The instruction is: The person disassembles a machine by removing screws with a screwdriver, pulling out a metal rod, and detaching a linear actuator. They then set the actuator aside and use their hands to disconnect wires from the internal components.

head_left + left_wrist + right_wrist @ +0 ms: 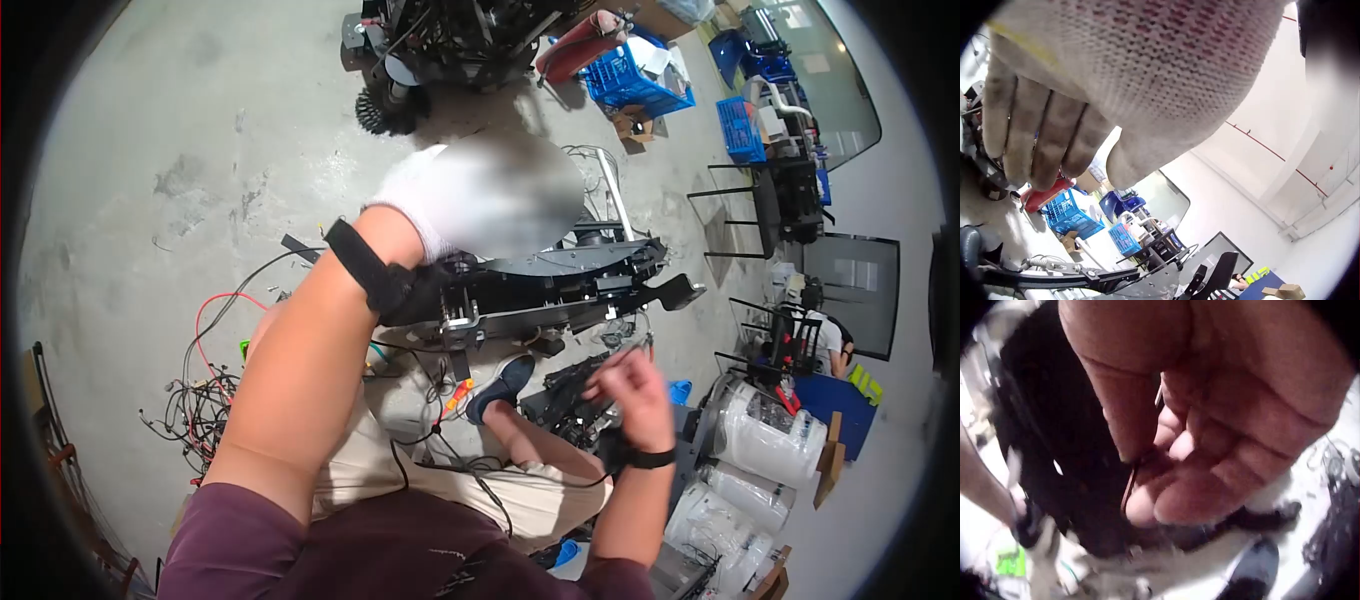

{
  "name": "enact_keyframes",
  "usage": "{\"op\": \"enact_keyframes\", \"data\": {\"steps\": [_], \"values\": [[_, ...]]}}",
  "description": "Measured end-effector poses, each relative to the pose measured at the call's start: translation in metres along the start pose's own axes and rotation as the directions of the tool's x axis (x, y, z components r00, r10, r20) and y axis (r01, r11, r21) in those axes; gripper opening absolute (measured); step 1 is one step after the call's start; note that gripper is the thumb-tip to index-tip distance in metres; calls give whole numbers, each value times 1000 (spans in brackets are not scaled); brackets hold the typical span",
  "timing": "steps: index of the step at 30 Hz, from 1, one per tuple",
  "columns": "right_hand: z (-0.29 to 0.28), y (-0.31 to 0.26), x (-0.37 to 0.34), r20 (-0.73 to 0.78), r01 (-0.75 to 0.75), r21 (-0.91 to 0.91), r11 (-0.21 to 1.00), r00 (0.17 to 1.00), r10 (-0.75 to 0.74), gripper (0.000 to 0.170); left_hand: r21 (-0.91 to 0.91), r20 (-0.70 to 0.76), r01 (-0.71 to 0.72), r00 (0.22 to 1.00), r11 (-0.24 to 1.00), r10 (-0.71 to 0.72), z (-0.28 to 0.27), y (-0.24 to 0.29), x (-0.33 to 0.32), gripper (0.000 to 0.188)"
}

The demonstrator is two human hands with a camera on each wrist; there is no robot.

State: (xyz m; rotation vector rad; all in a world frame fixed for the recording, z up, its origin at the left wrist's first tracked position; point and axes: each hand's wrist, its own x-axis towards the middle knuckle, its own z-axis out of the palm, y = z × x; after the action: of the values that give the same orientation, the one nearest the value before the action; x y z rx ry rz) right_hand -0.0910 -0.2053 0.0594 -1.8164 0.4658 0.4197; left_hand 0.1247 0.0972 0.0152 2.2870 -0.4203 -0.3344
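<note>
My left hand wears a white knit glove and is held over a black metal frame assembly; a blur hides its fingers in the head view. In the left wrist view the gloved fingers extend side by side, with nothing seen in them. My bare right hand is raised to the right of the frame, its fingers curled in. Thumb and fingertips pinch a thin rod-like piece in the right wrist view. Most of that piece is hidden, so its kind I cannot tell.
Tangled cables lie on the floor at left. A black machine with a brush stands ahead, near a red cylinder and a blue crate. Plastic-wrapped white rolls are at right. A person sits farther back.
</note>
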Motion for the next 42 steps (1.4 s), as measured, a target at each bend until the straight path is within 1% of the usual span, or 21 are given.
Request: {"op": "enact_keyframes", "data": {"steps": [1,2,3,4,6,7,8,9,11,13,16,17,18,21,25,31,36,38,39,41,42], "values": [[7,-37,1,-58,133,-23,991,989,-134,19,4,-1,-24,1000,1000,24,-4,-5,1,48],[13,-70,8,-78,239,-64,969,967,-244,18,-54,1,-10,1000,998,10,-8,-9,1,48],[16,-95,23,-61,359,-133,924,927,-369,16,-71,11,-8,1000,997,9,-8,-15,5,48],[22,-118,41,-49,415,-261,872,896,-441,15,-52,-14,-21,1000,998,20,-11,-16,4,47],[36,-145,86,-31,394,-269,879,909,-416,20,-41,-36,-27,999,999,26,-16,-18,1,48],[37,-152,113,58,378,-332,864,923,-381,22,-53,-36,-50,998,997,49,-18,-18,1,48],[45,-151,139,63,319,-323,891,947,-316,22,-63,-37,-74,997,995,72,-20,-18,1,48],[46,-146,164,77,216,-343,914,976,-202,22,-69,-35,-72,997,995,70,-21,-18,0,48],[48,-134,205,107,80,-572,816,994,-23,22,-66,-54,-81,995,995,78,-23,-17,-1,47],[43,-112,232,85,-33,-639,768,990,113,21,-79,-57,-80,996,994,75,-26,-18,0,47],[44,-99,239,45,-116,-657,745,980,192,21,-102,-42,-58,998,993,54,-31,-15,2,49],[44,-96,241,46,-121,-657,744,979,201,21,-109,-29,-45,999,993,42,-31,-15,2,52],[42,-94,242,31,-114,-629,769,985,171,22,-90,-65,-84,995,992,78,-25,-18,6,52],[35,-91,247,-7,-116,-594,796,990,140,22,-107,-46,-69,997,992,64,-25,-10,3,51],[32,-92,251,17,-153,-598,786,979,203,22,-88,-16,-57,998,994,56,-22,-9,4,51],[34,-94,257,22,-198,-618,761,963,268,24,-88,-40,-69,997,994,65,-29,-16,1,48],[40,-95,259,4,-201,-653,730,963,269,25,-92,-92,-84,993,992,76,-31,-22,-1,51],[39,-96,260,-22,-247,-609,754,955,295,25,-87,-118,-96,989,992,86,-31,-22,-1,50],[39,-97,261,-16,-247,-607,755,954,299,25,-81,-145,-103,985,991,91,-32,-23,-1,49],[39,-99,263,5,-207,-686,698,957,289,24,-58,-136,-123,984,991,114,-39,-24,-2,49],[35,-98,264,56,-113,-716,689,974,218,23,-125,-175,-178,972,976,155,-42,-27,-4,47]]}}
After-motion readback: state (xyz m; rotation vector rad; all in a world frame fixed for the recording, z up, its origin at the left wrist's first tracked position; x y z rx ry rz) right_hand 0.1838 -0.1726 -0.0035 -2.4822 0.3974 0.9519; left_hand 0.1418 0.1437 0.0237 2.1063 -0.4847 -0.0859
